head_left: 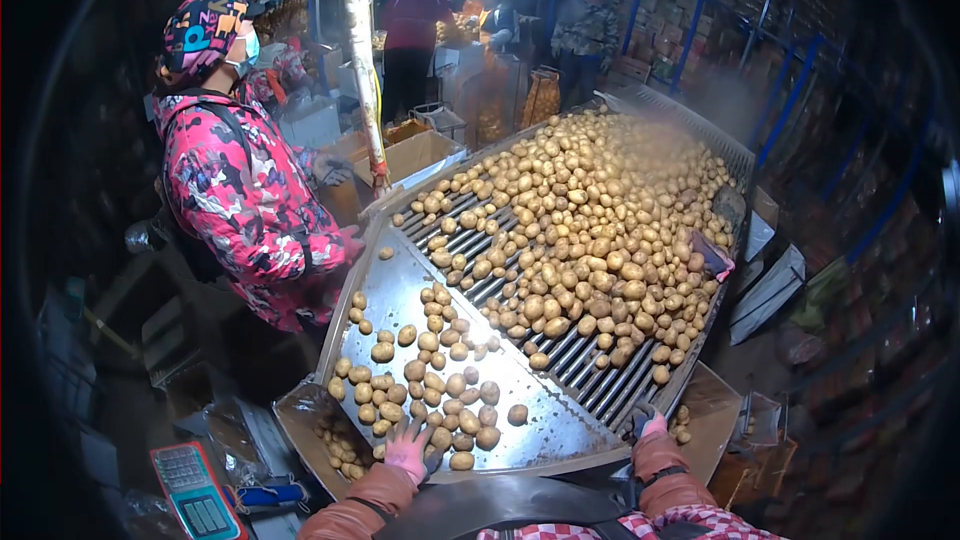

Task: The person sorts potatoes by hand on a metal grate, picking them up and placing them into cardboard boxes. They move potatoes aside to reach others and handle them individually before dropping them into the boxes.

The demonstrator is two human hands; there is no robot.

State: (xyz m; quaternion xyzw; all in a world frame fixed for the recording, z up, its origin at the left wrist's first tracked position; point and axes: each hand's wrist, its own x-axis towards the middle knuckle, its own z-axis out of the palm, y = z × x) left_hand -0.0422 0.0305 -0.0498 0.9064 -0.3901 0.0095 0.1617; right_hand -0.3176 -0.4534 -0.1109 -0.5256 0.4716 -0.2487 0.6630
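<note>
My left hand [408, 450], in a pink and grey glove, reaches over the near edge of the metal sorting table [540, 405]. Its fingers are spread, with fingertips right at several loose potatoes [461, 460]. More potatoes [388, 382] lie scattered on the smooth metal plate ahead of it. My right hand [650, 424], gloved too, is at the table's right front corner, beside the dark rollers [590, 377]. Its fingers are dark and foreshortened, so I cannot tell how far they close. A large heap of potatoes [610, 230] covers the far part of the rollers.
A person [245, 180] in a pink patterned jacket stands at the table's left side. Cardboard boxes [725, 402] flank the near end. A scale [192, 492] sits at lower left. A pole [362, 50] rises by the far left edge. Other people [418, 30] work behind.
</note>
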